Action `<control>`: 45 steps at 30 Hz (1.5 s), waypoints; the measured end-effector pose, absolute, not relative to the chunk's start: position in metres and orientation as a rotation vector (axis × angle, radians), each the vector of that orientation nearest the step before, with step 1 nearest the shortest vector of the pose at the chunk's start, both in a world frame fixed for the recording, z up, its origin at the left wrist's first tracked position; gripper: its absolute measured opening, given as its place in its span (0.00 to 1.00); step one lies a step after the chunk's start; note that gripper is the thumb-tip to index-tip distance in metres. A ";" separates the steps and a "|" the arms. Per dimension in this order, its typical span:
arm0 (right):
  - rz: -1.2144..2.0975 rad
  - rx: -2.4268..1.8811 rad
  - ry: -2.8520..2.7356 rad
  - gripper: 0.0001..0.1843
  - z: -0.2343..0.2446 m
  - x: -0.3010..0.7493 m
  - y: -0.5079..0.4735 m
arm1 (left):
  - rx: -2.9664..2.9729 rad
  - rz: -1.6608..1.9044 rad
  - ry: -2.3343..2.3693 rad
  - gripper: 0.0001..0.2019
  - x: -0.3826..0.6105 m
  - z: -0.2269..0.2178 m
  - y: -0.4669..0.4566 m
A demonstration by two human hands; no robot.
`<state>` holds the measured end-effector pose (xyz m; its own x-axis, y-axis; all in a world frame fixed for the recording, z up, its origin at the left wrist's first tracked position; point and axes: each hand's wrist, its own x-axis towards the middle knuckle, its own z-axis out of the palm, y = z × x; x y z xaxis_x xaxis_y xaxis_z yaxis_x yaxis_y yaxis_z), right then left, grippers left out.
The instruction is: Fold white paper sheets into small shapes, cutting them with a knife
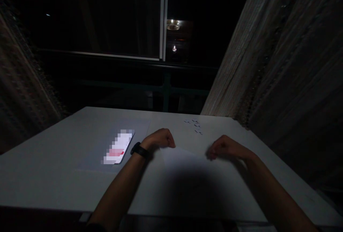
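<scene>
A pale sheet of paper (178, 159) lies low over the white table, its lower part lost in dark shadow. My left hand (160, 138), with a dark band on the wrist, is closed with its fingertips at the sheet's far left edge. Across from it, my right hand (225, 147) is curled in a pinch at the sheet's far right corner; its fingertips are dim and slightly blurred. Beyond the two hands, several small dark-marked pieces (197, 126) lie in a loose cluster, too small to name.
Left of my left arm, a phone (120, 146) with a lit, pixelated screen rests on another pale sheet (92, 160). The white table (48, 167) reaches toward a dark window (162, 21). Curtains (241, 53) hang at both sides. The light is dim.
</scene>
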<state>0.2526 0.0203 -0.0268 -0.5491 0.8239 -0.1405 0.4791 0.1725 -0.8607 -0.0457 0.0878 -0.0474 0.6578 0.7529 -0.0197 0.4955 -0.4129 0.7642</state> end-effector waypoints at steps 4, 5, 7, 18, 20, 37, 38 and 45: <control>1.066 -1.256 -2.118 0.23 -0.029 0.213 0.032 | 2.091 0.425 0.949 0.06 -0.044 -0.045 0.085; 1.067 -1.249 -2.182 0.24 -0.032 0.199 0.035 | 2.093 0.420 0.946 0.06 -0.044 -0.043 0.084; 1.021 -1.257 -2.312 0.21 -0.040 0.175 0.041 | 2.099 0.402 0.941 0.07 -0.045 -0.039 0.081; 0.843 -1.230 -2.512 0.14 -0.046 0.161 0.041 | 2.229 0.294 0.801 0.06 -0.029 -0.037 0.069; 0.910 -1.227 -2.486 0.14 -0.045 0.166 0.040 | 2.198 0.277 0.796 0.06 -0.031 -0.035 0.068; 1.154 -1.317 -2.401 0.18 -0.032 0.210 0.033 | 2.137 0.179 0.887 0.04 -0.086 -0.004 0.071; 1.148 -1.315 -2.403 0.18 -0.033 0.210 0.035 | 2.144 0.216 0.924 0.04 -0.089 -0.002 0.073; 1.171 -1.332 -2.393 0.18 -0.035 0.212 0.038 | 1.934 0.592 0.978 0.07 -0.074 -0.003 0.065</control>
